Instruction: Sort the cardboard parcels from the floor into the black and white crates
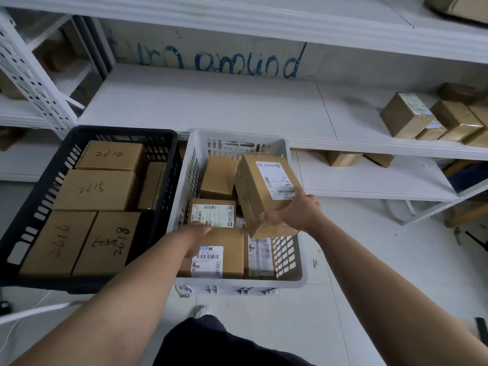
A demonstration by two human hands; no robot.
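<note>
A black crate [161, 165] on the left holds several plain cardboard boxes with handwritten numbers. To its right a white crate [184, 196] holds several parcels with printed labels. My right hand [293, 211] grips the near end of a labelled cardboard parcel [261, 186], held tilted above the right half of the white crate. My left hand [196, 235] reaches into the white crate and rests on a labelled parcel [211, 212] near the front left; its fingers are mostly hidden.
White metal shelving [211, 107] stands right behind both crates. More brown boxes [433, 120] sit on the shelf at the right and on the lower shelf [343, 158]. Light tiled floor lies in front, with my shoe [203, 311] close to the white crate.
</note>
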